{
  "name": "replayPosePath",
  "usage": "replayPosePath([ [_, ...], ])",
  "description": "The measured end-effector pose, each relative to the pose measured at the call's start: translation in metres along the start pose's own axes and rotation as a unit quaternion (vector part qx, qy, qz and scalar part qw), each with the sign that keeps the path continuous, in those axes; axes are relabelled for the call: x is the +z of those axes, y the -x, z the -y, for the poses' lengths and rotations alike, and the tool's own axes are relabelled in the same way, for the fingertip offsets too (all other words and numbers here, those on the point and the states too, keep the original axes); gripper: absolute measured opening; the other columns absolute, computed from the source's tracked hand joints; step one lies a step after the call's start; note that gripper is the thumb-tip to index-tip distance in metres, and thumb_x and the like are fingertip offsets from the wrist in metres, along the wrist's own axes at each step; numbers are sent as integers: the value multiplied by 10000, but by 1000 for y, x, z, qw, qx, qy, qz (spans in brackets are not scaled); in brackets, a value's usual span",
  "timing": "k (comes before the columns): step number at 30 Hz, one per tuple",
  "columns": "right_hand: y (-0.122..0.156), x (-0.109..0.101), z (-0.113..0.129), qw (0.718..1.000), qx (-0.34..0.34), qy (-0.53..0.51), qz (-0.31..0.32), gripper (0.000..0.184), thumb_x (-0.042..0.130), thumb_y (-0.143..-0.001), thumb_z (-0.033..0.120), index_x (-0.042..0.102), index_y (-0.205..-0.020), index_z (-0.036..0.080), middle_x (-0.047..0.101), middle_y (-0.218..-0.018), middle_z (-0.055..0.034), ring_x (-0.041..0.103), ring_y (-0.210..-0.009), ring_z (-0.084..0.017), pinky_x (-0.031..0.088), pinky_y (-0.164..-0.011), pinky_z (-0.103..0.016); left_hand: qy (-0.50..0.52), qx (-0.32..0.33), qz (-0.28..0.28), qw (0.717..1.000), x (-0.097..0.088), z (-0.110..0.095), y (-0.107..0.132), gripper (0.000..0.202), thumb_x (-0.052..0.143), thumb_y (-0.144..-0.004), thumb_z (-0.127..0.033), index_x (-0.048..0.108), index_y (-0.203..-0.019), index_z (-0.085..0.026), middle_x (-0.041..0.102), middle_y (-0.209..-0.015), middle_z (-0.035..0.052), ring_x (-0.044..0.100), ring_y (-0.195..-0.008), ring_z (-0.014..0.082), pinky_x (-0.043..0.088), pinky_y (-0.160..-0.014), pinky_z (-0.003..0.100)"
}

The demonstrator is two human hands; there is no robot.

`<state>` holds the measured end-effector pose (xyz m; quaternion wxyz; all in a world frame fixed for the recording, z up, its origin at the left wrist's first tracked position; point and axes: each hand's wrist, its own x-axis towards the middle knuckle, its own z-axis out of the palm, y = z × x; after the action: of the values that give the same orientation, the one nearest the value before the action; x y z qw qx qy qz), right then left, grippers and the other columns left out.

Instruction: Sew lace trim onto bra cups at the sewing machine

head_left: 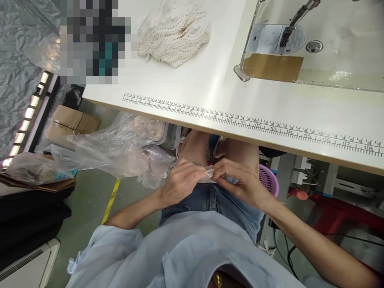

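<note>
Over my lap, my left hand [181, 181] has its fingers closed on a small whitish piece of lace or fabric [209, 173]. The thumb and fingers of my right hand [240, 178] pinch the same piece from the other side. Most of the piece is hidden behind my fingers, so its exact kind is unclear. Both hands are below the table's front edge, above my denim shorts [207, 197]. A bundle of cream eyelet lace trim [177, 36] lies on the white table [192, 86], beyond my hands.
To the right on the table is a sewing machine with its presser foot [285, 38]. A printed ruler [229, 119] runs along the front edge. Clear plastic bags [114, 148] and a cardboard box [72, 122] are at left; a purple basket [269, 179] stands beside my leg.
</note>
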<state>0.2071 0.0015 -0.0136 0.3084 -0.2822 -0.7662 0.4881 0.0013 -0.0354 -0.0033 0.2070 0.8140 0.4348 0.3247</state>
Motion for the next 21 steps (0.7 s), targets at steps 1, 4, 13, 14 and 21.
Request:
replayPosePath([
  [1, 1, 1, 0, 999, -21, 27, -21, 111, 494, -907, 162, 585, -869, 211, 620, -870, -60, 607, -792, -165, 485, -661, -283, -29, 24, -23, 999, 1, 1, 1, 134, 492, -869, -84, 569, -923, -179, 717, -925, 54, 659, -794, 135, 467, -742, 296],
  [4, 5, 6, -1, 986, -102, 121, -57, 153, 478, -890, 97, 558, -927, 221, 636, -895, -77, 589, -803, -189, 471, -676, -323, -90, 52, -76, 992, 4, 2, 2, 173, 527, -842, -61, 535, -966, -181, 689, -920, 61, 649, -818, 135, 486, -740, 293],
  [13, 10, 13, -8, 979, -94, 158, -85, 169, 449, -877, 85, 539, -925, 220, 533, -704, -28, 497, -627, -175, 430, -565, -302, -112, 154, -102, 976, 4, 5, -2, 130, 534, -819, -48, 549, -782, -172, 651, -780, 26, 669, -887, 155, 490, -727, 289],
  [14, 10, 13, -9, 976, -104, 166, -93, 164, 456, -876, 86, 546, -916, 217, 528, -696, -28, 492, -624, -174, 421, -555, -301, -120, 163, -102, 974, 4, 5, -3, 139, 527, -823, -53, 550, -764, -176, 654, -771, 21, 671, -887, 155, 488, -719, 287],
  [21, 10, 13, -11, 967, -136, 185, -111, 184, 469, -855, 39, 503, -854, 220, 522, -714, -31, 516, -664, -168, 432, -563, -294, -146, 201, -96, 964, 5, 7, -6, 205, 505, -814, -31, 542, -675, -177, 645, -697, 6, 684, -861, 151, 486, -689, 278],
])
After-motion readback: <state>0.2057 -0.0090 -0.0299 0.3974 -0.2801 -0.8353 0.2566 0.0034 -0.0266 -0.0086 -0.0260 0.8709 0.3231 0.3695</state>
